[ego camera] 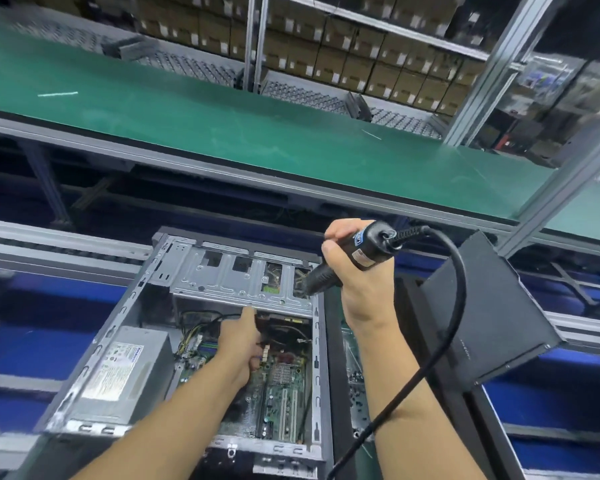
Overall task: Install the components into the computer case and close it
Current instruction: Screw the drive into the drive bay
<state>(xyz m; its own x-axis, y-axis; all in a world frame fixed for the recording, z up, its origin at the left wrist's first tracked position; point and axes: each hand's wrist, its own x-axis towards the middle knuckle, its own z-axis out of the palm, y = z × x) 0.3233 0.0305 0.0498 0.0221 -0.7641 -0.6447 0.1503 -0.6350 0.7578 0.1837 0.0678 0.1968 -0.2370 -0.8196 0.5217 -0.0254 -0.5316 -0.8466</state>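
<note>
An open grey computer case (125,327) lies on its side before me, showing the green motherboard (281,400), a silver power supply (118,372) at its left and a metal drive cage (236,278) at the far end. My left hand (243,344) reaches inside over the motherboard, just below the drive cage, fingers among the cables; whether it holds anything is hidden. My right hand (350,268) grips a black electric screwdriver (357,258), its tip angled down toward the right end of the drive cage. Its black cord (454,306) loops down to the lower edge.
A black side panel (492,317) leans tilted at the right of the case. Beyond runs a green conveyor belt (222,126) with aluminium frame posts (506,64). Shelves of cardboard boxes (361,60) stand behind. Blue bins (42,341) flank the case.
</note>
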